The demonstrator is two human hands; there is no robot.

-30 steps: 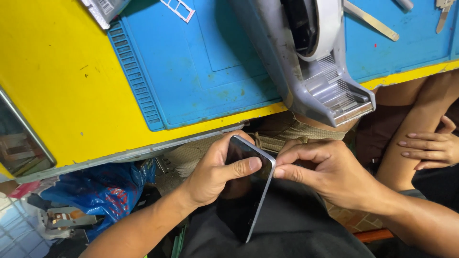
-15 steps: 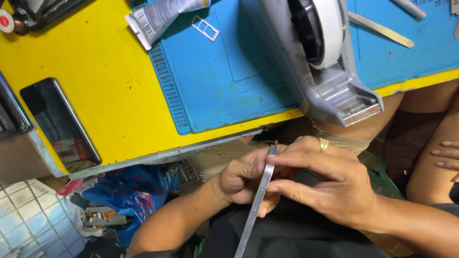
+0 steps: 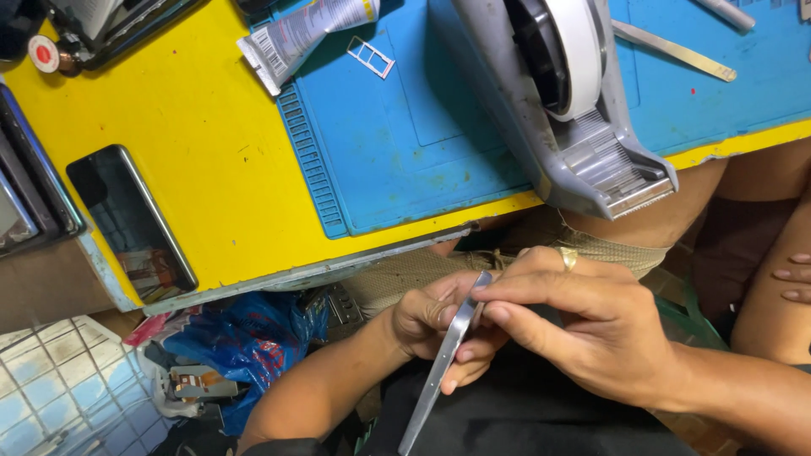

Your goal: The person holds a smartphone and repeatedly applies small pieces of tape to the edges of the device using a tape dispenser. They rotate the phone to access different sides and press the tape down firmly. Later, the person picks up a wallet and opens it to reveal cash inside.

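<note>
Silver metal shows along the edge of the thin flat phone (image 3: 443,359), held edge-on over the person's lap, below the rim of the yellow table (image 3: 211,169). The left hand (image 3: 435,325) is curled shut around its far face; the right hand (image 3: 591,333) pinches its upper corner between thumb and forefinger, a ring on one finger. The step looks like working along the frame's seam; any further move calls for a steady grip and light fingertip pressure. A grey tape dispenser (image 3: 566,110) sits on the blue mat (image 3: 405,127) above.
</note>
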